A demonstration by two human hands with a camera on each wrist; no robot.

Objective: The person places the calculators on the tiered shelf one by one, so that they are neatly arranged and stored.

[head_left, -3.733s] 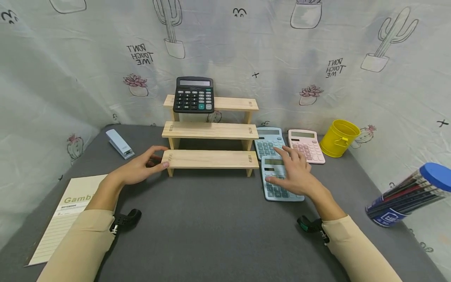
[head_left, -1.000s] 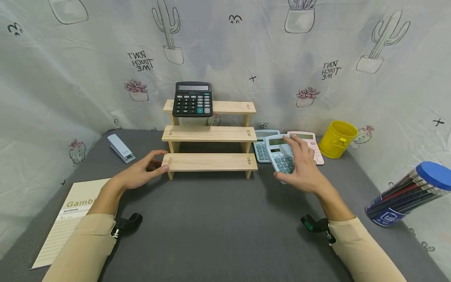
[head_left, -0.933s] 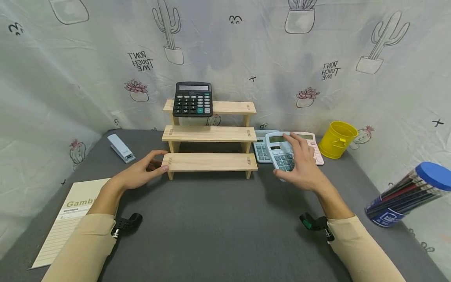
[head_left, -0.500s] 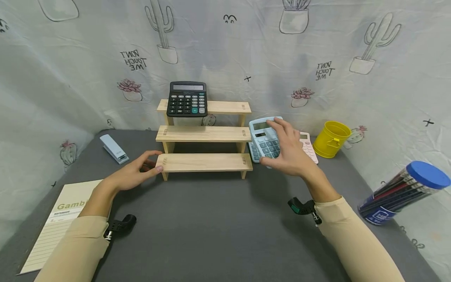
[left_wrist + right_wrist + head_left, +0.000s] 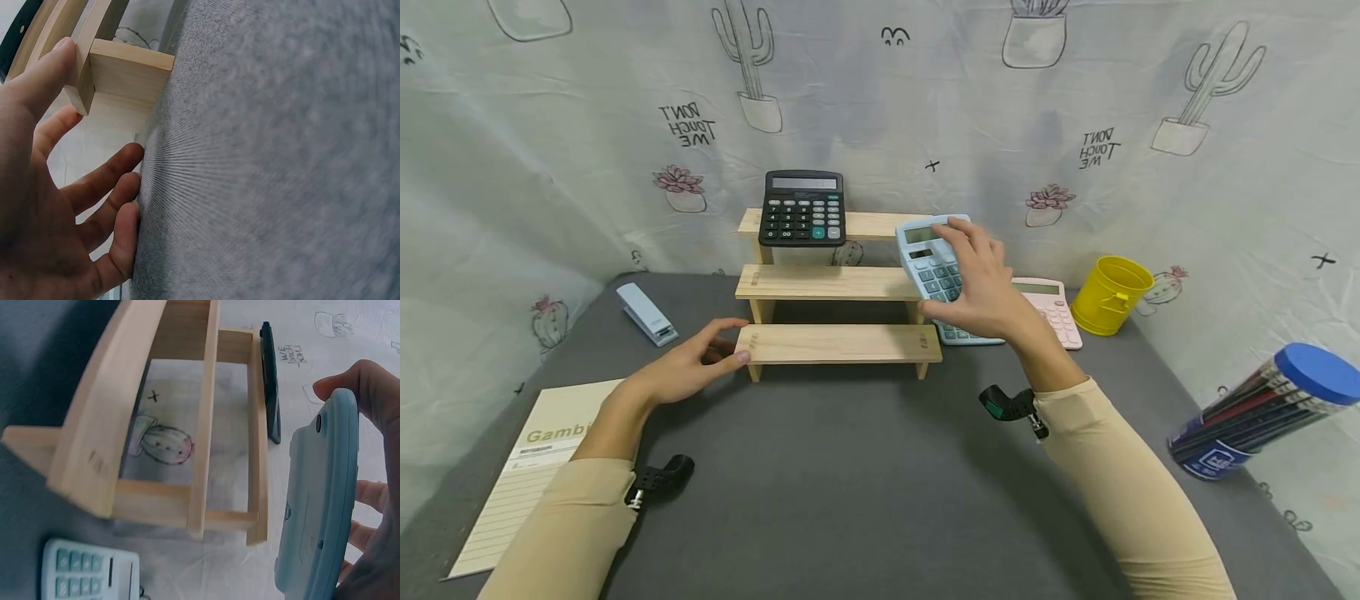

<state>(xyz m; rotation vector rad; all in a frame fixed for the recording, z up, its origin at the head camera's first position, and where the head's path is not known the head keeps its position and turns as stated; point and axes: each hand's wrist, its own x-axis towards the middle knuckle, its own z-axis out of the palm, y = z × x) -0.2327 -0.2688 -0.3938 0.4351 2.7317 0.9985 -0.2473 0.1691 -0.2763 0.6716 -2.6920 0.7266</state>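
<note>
My right hand (image 5: 988, 287) holds a light-blue calculator (image 5: 925, 258) by its edges, tilted and raised in front of the right end of the wooden tiered shelf (image 5: 838, 342). In the right wrist view, the underside of that calculator (image 5: 312, 500) shows, apart from the shelf boards. My left hand (image 5: 681, 371) pinches the left end of the lowest board between thumb and index finger; in the left wrist view its other fingers (image 5: 112, 169) reach down by the table cloth. A black calculator (image 5: 802, 212) leans on the top tier, at its left.
A second light-blue calculator (image 5: 966, 336), partly hidden, and a pink one (image 5: 1051, 310) lie right of the shelf. Beyond are a yellow bucket (image 5: 1111, 296) and a pencil tub (image 5: 1240, 425) with a blue lid. A stapler (image 5: 647, 314) and notebook (image 5: 512, 492) are at left.
My right hand has lifted the nearer light-blue calculator off the table and carried it up and left to the shelf's right end. The left hand has stayed at the lowest board.
</note>
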